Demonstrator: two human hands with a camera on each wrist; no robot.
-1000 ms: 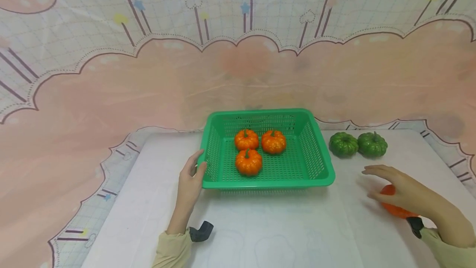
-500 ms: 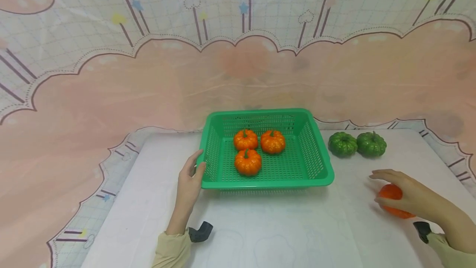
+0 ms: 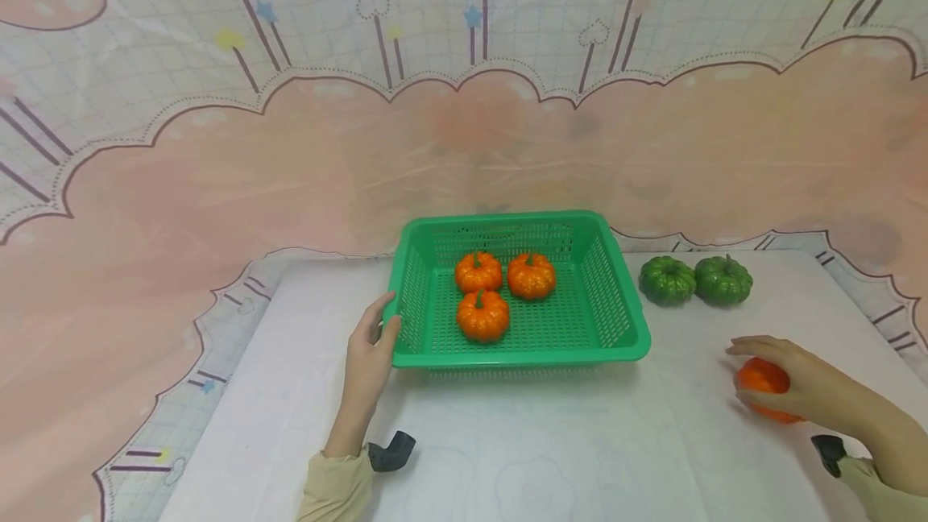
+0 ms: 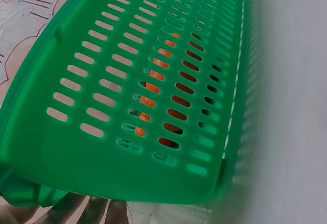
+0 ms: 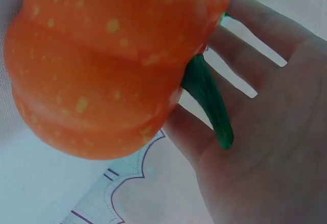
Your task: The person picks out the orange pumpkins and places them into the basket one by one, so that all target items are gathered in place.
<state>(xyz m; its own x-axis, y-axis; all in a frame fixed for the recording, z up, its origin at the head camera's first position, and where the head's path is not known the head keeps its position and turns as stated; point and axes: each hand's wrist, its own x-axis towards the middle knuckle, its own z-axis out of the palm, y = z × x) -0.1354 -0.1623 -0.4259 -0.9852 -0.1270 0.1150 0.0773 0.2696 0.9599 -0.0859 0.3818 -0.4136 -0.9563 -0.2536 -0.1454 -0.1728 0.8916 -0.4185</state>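
Note:
My left hand (image 3: 370, 357) grips the left rim of a green plastic basket (image 3: 522, 359). In the left wrist view its fingers (image 4: 92, 211) curl under the rim of the slotted basket (image 4: 122, 168). Inside the basket sit three small orange pumpkins (image 3: 483, 317). At the right of the table, my right hand (image 3: 819, 385) holds another orange pumpkin (image 3: 763, 377) from above, fingers on the far side and thumb on the near side. The right wrist view shows this pumpkin (image 5: 102, 71) with its green stem (image 5: 209, 104) towards the palm; the fingertips are hidden behind it.
Two green pumpkins (image 3: 668, 280) sit side by side to the right of the basket, near the back edge of the white table (image 3: 536, 457). A patterned cloth (image 3: 464, 143) hangs behind the table. Dark straps are on both wrists.
My right hand has moved slightly right and down over the orange pumpkin, and its fingers have come round it. My left hand and the basket have stayed in place.

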